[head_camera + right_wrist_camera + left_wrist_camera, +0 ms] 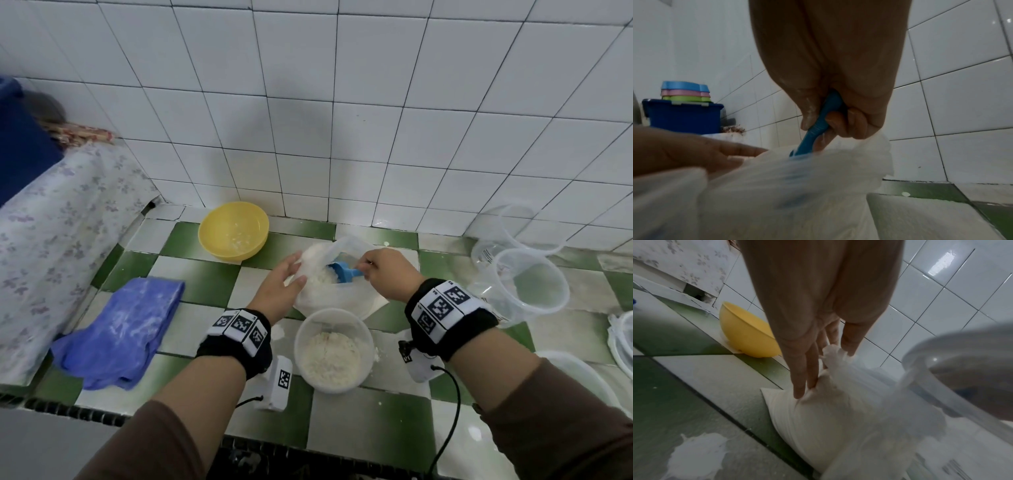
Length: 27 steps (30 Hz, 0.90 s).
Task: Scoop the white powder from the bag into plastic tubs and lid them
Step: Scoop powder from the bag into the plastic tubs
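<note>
From my head, my right hand (383,272) grips a blue scoop (343,271) inside the powder bag (337,298); a part-filled tub (334,349) sits just nearer. At my left wrist, straight fingers (801,369) press the bag's edge. At my right wrist, fingers (840,123) curl round the scoop handle.

Right hand (838,113) grips blue scoop (818,126) (bowl inside bag (797,186)).

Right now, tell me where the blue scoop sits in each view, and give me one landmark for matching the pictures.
Head: the blue scoop is right of centre, head down in the powder bag, handle gripped by the right hand.
Left wrist: not in it.
Right wrist: its handle runs down the centre from the right hand into the bag.
Shared landmark: the powder bag, in all three views.
</note>
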Tool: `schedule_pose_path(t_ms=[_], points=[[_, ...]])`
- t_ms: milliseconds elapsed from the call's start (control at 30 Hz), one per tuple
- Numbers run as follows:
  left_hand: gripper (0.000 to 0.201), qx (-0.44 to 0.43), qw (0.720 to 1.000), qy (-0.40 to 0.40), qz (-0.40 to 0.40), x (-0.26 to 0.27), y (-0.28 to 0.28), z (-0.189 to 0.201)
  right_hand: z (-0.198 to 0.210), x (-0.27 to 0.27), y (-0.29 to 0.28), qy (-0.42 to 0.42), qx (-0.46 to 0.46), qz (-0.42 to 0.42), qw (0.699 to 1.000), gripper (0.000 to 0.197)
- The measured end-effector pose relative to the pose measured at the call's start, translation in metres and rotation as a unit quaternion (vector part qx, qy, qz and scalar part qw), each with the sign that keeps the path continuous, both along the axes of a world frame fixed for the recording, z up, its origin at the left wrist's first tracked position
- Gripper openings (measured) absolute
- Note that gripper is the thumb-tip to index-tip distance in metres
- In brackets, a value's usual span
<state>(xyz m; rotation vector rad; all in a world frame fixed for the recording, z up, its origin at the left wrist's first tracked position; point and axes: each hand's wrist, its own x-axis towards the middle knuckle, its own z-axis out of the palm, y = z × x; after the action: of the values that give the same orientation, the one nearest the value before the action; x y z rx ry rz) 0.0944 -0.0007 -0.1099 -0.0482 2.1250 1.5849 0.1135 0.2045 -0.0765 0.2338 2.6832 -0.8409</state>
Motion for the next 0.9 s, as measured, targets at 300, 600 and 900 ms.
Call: schedule_pose_path(t_ms=[300,600,900], points=[[0.049,0.016,1.0,-0.022,0.016,0.0,0.0,-0.001,0.018,0.0,-0.001,-0.061,-0.077,-0.015,0.995,0.026],[0.05,0.034,0.999,-0.032,0.014,0.001,0.001,0.003,0.005,-0.004,-0.017,-0.081,-0.096,-0.054,0.991,0.029],[0.046,0.068,0.992,-0.064,0.082,0.006,-0.004,0.009,0.007,0.007,-0.012,-0.072,-0.101,-0.075,0.989,0.03]])
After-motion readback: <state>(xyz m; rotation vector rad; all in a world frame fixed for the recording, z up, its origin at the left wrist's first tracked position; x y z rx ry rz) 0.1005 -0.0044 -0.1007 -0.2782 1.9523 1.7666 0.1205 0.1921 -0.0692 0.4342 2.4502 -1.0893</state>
